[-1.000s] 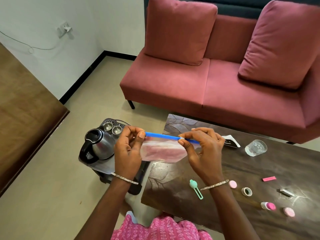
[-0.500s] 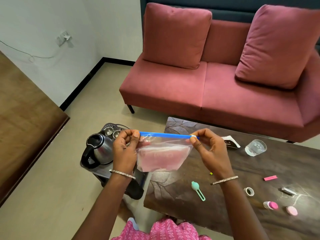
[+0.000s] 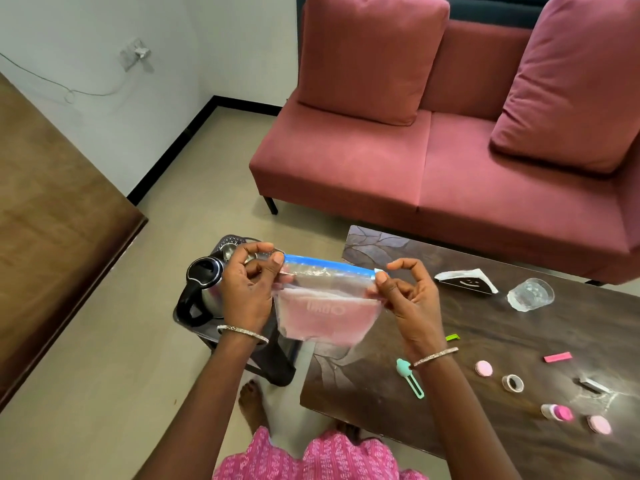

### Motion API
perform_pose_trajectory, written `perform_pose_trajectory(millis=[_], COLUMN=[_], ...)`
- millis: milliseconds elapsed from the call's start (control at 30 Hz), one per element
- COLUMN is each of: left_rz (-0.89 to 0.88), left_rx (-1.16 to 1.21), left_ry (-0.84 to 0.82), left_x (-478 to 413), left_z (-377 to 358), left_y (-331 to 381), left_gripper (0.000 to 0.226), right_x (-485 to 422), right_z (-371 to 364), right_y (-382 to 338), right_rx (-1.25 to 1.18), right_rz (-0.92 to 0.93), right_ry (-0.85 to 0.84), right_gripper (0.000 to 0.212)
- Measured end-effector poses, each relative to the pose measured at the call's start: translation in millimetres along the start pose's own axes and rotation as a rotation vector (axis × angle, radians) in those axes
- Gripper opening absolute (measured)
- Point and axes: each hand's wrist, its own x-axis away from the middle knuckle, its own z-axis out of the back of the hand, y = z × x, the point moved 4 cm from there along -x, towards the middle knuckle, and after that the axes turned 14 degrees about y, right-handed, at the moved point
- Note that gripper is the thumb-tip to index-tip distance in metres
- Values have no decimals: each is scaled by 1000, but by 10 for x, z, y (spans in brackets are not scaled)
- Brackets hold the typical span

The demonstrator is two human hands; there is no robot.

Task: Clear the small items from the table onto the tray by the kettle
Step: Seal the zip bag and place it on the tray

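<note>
Both hands hold a clear zip bag (image 3: 325,313) with a blue seal strip and something pink inside, in the air over the table's left end. My left hand (image 3: 247,292) pinches the strip's left end and my right hand (image 3: 408,299) pinches its right end. Behind my left hand a steel kettle (image 3: 204,289) stands on a dark tray (image 3: 194,327), with small steel cups partly hidden. On the dark table (image 3: 485,427) lie a mint clip (image 3: 410,377), pink round caps (image 3: 483,368), a tape ring (image 3: 512,382), a pink strip (image 3: 557,357) and a small pink-capped bottle (image 3: 557,412).
A drinking glass (image 3: 530,294) and a black-and-white card stand (image 3: 465,280) sit at the table's far side. A red sofa (image 3: 450,150) stands behind the table. A brown wooden surface (image 3: 52,220) fills the left. My bare feet are on the floor below.
My right hand has slid along the blue strip from its middle to its right end. The bag now hangs stretched flat between both hands.
</note>
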Motion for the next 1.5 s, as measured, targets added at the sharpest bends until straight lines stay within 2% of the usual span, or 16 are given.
perform_pose_trajectory(millis=[100, 233, 333, 400, 600, 667, 767, 867, 1000, 1167, 1333, 1500], left_rz=[20, 75, 102, 129, 260, 239, 184, 101, -28, -155, -217, -197], left_rx=[-27, -50, -46, -38, -129, -213, -321, -455, -590, -721, -815, -849], left_ry=[19, 46, 33, 17, -157, -253, -392, -398, -431, -469, -501, -509], left_x=[-159, -461, -717, -919, -1580, -1824, -2228, -2619, -3094, -3535, -3797, -3923], left_z=[81, 189, 226, 256, 325, 333, 343, 388, 454, 574, 695, 819], left_y=[-89, -192, -256, -311, -589, -646, -752, -900, -1143, -1434, -1652, -1845], left_gripper=[20, 13, 7, 6, 17, 19, 39, 48, 39, 31, 26, 22], right_x=[-39, -68, -126, -199, -472, -589, -824, -1051, -1285, -1446, -1492, -1522], right_z=[-190, -502, -763, -976, -1565, -1757, -2060, -2327, -2679, -3063, -3275, -3389], right_y=[70, 187, 326, 386, 544, 616, 788, 999, 1350, 1721, 2032, 2220], right_rx=[22, 148, 343, 451, 433, 444, 462, 525, 685, 902, 947, 930], right_rz=[21, 38, 33, 53, 33, 34, 20, 7, 21, 160, 107, 83], right_ry=[-13, -145, -212, -200, -85, -44, 15, 38, 16, 11, 8, -9], right_gripper=[11, 19, 34, 40, 25, 25, 24, 30, 39, 24, 20, 20])
